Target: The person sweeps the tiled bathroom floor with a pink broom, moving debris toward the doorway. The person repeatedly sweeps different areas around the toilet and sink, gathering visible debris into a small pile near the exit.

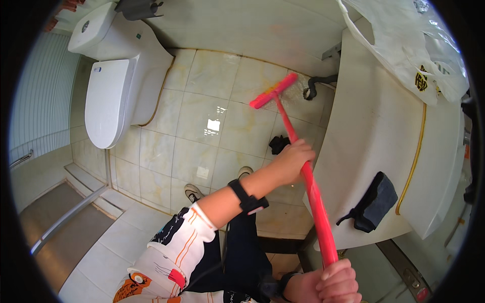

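A long red-pink handled floor brush [316, 202] slants across the view, its pink-and-orange head [274, 92] down on the wet floor tiles near the far wall. Partway along the handle, my left hand [298, 159] is closed around it, a black band on the wrist. My right hand [338, 284] is wrapped round the handle's near end at the bottom of the view. A small black object [279, 145] lies on the floor beside the handle; its kind is unclear.
A white toilet [111, 101] stands at the far left. To the right is a white counter [364, 126] with a dark grey cloth item [376, 202] and white plastic bags [404, 45]. A black drain hose [318, 85] bends down near the brush head. A metal rail [70, 219] edges the lower-left area.
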Demonstrator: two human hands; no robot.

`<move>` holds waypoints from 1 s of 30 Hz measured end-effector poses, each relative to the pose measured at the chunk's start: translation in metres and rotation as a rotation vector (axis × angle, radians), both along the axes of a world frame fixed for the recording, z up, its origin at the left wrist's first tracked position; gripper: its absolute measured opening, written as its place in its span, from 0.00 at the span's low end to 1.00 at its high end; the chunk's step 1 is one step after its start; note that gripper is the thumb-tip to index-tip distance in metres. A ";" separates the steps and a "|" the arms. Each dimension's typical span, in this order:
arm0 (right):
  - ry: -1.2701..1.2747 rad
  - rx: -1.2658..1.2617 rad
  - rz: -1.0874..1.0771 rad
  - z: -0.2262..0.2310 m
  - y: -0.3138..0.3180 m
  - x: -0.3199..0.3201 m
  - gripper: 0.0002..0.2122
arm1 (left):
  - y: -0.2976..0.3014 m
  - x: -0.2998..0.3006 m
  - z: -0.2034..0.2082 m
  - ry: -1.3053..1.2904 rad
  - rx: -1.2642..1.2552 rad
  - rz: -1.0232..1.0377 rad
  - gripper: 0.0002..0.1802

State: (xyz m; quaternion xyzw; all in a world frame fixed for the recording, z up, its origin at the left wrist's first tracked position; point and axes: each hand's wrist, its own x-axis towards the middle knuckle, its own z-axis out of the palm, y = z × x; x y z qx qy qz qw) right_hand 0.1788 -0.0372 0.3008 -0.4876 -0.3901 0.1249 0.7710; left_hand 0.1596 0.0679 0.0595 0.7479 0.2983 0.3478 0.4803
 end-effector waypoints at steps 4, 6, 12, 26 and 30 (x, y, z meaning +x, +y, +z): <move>0.143 -0.020 0.142 -0.003 -0.004 0.001 0.14 | 0.003 -0.051 0.004 0.057 0.059 0.186 0.10; 0.197 -0.146 0.239 -0.022 0.005 -0.002 0.13 | 0.013 -0.090 -0.012 0.182 0.105 0.229 0.10; 0.258 -0.276 0.366 -0.063 0.029 -0.007 0.10 | 0.015 -0.135 -0.059 0.345 0.026 0.263 0.09; -0.242 -0.092 0.499 0.031 -0.001 -0.009 0.10 | -0.021 -0.021 0.025 -0.149 -0.007 0.285 0.12; -0.019 -0.132 0.741 0.049 -0.005 -0.005 0.12 | -0.049 -0.095 0.047 0.021 0.025 0.470 0.12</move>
